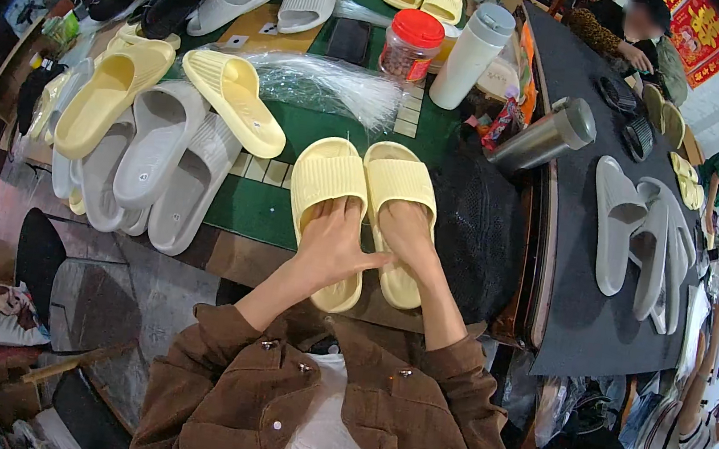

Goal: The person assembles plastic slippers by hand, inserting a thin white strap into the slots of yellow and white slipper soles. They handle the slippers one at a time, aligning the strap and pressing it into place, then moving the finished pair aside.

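Observation:
Two pale yellow slide slippers with ribbed straps lie side by side in front of me, toes pointing away. Into the left slipper [329, 170] reaches my left hand [330, 241], its fingers stretched forward under the strap. The thumb sticks out to the right, over the inner edge of the other slipper. My right hand [407, 233] lies inside the right slipper [400, 178], with its fingertips hidden beneath that strap. A thin clear strand stands up near the left slipper's toe.
Grey slippers [160, 142] and yellow ones [235, 102] are heaped at left. Clear plastic strands [340, 88] spread beyond. A red-lidded jar [413, 44], white bottle [472, 59] and steel tumbler [542, 137] stand behind. More grey slippers [618, 225] lie on the dark right-hand table; other people sit around.

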A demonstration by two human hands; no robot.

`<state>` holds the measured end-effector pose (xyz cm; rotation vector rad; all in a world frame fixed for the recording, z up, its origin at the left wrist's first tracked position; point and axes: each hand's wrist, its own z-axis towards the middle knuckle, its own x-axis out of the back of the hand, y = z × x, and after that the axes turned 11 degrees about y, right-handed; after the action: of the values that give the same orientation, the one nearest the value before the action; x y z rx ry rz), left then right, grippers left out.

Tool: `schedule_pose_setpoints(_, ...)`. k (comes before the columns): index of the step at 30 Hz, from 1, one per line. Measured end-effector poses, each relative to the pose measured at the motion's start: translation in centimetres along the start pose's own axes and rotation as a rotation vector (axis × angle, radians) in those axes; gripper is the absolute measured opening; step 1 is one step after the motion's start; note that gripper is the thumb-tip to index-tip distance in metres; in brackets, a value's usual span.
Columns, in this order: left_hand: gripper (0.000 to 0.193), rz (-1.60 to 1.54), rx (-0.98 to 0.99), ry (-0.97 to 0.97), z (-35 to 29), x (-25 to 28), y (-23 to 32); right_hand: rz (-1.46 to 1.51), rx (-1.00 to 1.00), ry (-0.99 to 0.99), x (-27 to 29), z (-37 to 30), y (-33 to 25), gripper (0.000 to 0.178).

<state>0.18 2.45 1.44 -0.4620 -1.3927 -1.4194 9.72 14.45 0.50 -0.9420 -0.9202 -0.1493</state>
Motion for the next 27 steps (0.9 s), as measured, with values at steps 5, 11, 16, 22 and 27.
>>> schedule_pose_setpoints(5,0.078,0.015,0.013,0.111,-0.2,-1.0,0.0,0.042,-0.039,-0.030,0.4,-0.1,-0.4,0.026)
schedule_pose_setpoints(11,0.057,0.017,-0.063,0.204,-0.3,-1.3,-0.2,0.060,0.012,0.008,0.3,-0.2,0.1,0.024)
schedule_pose_setpoints(16,0.056,-0.038,-0.040,0.167,-0.5,-1.3,-0.5,0.075,-0.033,-0.098,1.4,-0.4,-0.6,0.023)
schedule_pose_setpoints(22,0.054,0.006,-0.094,0.219,-0.6,-1.6,-0.9,0.032,0.182,-0.017,5.1,-2.8,-2.4,0.022)
schedule_pose_setpoints(27,0.051,0.031,0.009,0.086,-0.4,-0.9,-0.5,0.047,0.134,0.129,7.6,-1.0,-4.6,0.017)
